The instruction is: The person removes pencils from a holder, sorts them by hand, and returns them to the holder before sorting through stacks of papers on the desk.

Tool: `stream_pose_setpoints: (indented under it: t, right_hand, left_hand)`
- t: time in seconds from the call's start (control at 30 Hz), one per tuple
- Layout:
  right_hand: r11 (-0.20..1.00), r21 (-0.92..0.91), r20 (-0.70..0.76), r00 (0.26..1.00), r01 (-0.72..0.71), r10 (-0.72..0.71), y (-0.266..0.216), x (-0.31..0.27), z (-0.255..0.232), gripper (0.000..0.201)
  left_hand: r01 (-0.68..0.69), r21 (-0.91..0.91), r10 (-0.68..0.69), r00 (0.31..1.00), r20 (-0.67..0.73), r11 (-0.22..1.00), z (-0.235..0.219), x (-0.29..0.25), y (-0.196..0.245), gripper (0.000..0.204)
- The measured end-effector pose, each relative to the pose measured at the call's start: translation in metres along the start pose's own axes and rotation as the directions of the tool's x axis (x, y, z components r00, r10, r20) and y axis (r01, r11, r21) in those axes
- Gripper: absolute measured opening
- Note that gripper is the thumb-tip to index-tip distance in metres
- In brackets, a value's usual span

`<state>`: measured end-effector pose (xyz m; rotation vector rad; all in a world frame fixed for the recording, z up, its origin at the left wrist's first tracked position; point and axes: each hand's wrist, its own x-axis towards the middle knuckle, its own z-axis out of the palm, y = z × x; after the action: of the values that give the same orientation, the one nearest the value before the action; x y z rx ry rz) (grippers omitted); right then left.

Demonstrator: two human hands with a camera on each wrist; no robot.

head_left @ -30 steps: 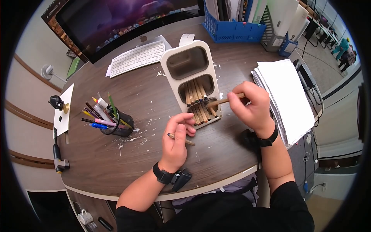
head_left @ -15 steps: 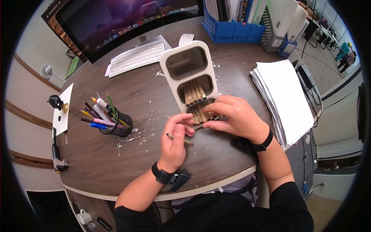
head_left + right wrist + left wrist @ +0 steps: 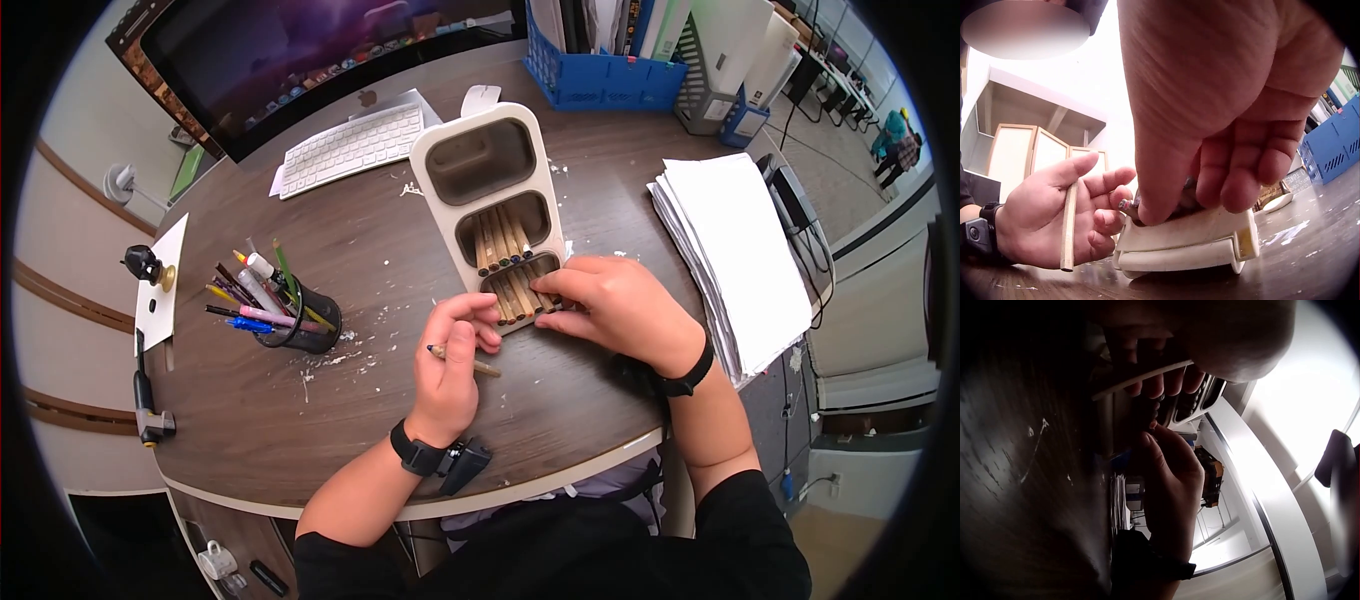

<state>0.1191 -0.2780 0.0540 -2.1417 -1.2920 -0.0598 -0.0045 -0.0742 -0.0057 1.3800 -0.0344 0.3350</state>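
A cream holder (image 3: 497, 201) with three compartments stands on the desk in front of the hands. Wooden pencils fill the middle compartment (image 3: 503, 240), and more pencils (image 3: 512, 300) lean in the lowest one. My right hand (image 3: 632, 312) is at the lowest compartment's right side, thumb and fingertips pinching a pencil's end (image 3: 1154, 425) in the left wrist view. My left hand (image 3: 446, 378), palm turned inward, holds another pencil (image 3: 1069, 228) under its thumb across the palm. Its fingertips are close to the holder's left edge.
Left on the desk is a black mesh pen cup (image 3: 318, 325) among scattered white scraps. A keyboard (image 3: 352, 150) and monitor (image 3: 330, 60) are behind. A paper stack (image 3: 735, 255) lies at right, and a blue file basket (image 3: 620, 82) at the back.
My right hand has brought a pencil left and down into the lowest compartment, and its fingers stay at the row there. My left hand keeps its pencil, almost still.
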Motion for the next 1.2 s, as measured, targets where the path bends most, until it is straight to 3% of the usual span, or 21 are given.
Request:
stream_pose_setpoints:
  t: [0.2, 0.33, 0.4, 0.47, 0.6, 0.7, 0.77, 0.93, 1.0, 1.03, 1.1, 1.13, 1.2]
  right_hand:
    - [0.999, -0.033, -0.071, 0.997, -0.013, 0.011, 0.002, 0.000, 0.006, 0.035]
    - [0.998, -0.054, -0.037, 0.999, -0.042, 0.040, -0.012, 0.002, -0.006, 0.033]
    - [0.989, -0.035, -0.065, 0.987, 0.145, -0.147, -0.018, 0.003, -0.010, 0.036]
    - [0.974, 0.158, 0.042, 0.984, 0.163, -0.172, -0.026, 0.001, -0.004, 0.036]
    - [0.957, 0.203, 0.090, 0.969, 0.207, -0.229, -0.030, -0.002, 0.025, 0.032]
    - [0.927, 0.262, 0.010, 0.959, 0.270, -0.282, -0.026, -0.002, 0.029, 0.028]
    - [0.917, 0.268, -0.212, 0.947, 0.295, -0.242, -0.029, 0.003, 0.019, 0.030]
    - [0.857, 0.377, -0.422, 0.889, 0.351, -0.178, -0.021, -0.003, 0.005, 0.033]
    - [0.905, 0.241, -0.678, 0.728, 0.351, -0.102, -0.018, -0.007, 0.003, 0.032]
    - [0.904, 0.241, -0.678, 0.728, 0.352, -0.103, -0.016, -0.006, 0.001, 0.032]
    - [0.969, -0.064, -0.709, 0.672, 0.239, -0.213, -0.012, -0.003, -0.005, 0.031]
    - [0.969, -0.065, -0.709, 0.672, 0.240, -0.214, -0.012, -0.001, -0.005, 0.031]
    - [0.969, -0.172, -0.601, 0.761, 0.178, -0.246, -0.014, 0.005, -0.003, 0.031]
  left_hand:
    - [-0.018, 0.037, 0.017, 1.000, 0.016, 0.999, 0.000, 0.001, 0.000, 0.045]
    - [-0.045, 0.045, 0.045, 0.999, -0.004, 0.998, -0.002, -0.002, 0.002, 0.061]
    - [-0.090, 0.039, 0.091, 0.996, -0.021, 0.995, -0.003, -0.002, 0.003, 0.069]
    - [-0.151, -0.011, 0.151, 0.988, -0.039, 0.988, -0.003, -0.004, 0.002, 0.081]
    - [-0.192, -0.014, 0.191, 0.980, -0.058, 0.981, 0.003, -0.005, 0.006, 0.083]
    - [-0.181, -0.072, 0.175, 0.982, -0.076, 0.981, 0.002, -0.005, 0.004, 0.084]
    - [-0.164, -0.067, 0.158, 0.984, -0.077, 0.984, 0.000, -0.004, 0.004, 0.084]
    - [-0.093, -0.079, 0.093, 0.996, -0.006, 0.992, 0.001, -0.004, 0.003, 0.081]
    - [-0.100, -0.014, 0.100, 0.995, 0.008, 0.995, 0.001, -0.003, 0.003, 0.055]
    - [-0.100, -0.013, 0.100, 0.995, 0.007, 0.995, 0.002, -0.003, 0.005, 0.055]
    - [-0.060, 0.050, 0.061, 0.998, -0.008, 0.997, 0.004, -0.003, 0.009, 0.036]
    - [-0.061, 0.050, 0.062, 0.998, -0.008, 0.997, 0.005, -0.002, 0.008, 0.036]
    - [-0.064, 0.008, 0.064, 0.997, -0.044, 0.998, 0.007, -0.001, 0.006, 0.047]
